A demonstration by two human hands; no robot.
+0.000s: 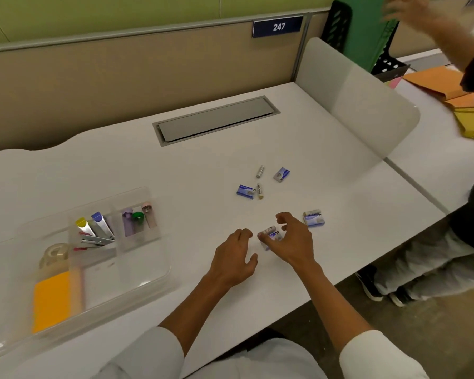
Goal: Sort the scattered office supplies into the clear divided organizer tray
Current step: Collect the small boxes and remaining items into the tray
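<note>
Mid-sort, gathering the last loose items. Right hand (pixel 290 239) curled, fingers apart, closing around a small blue staple box (pixel 274 237) and a battery (pixel 268 230) near the desk's front edge. Left hand (pixel 234 259) open, empty, just beside. Next: pinch firmly, lift, carry left to the clear organizer tray (pixel 137 283), pick a free compartment.

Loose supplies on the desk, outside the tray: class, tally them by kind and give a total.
Blue staple boxes: 4
Small white cylinders, too small to identify: 4
Total: 8
</note>
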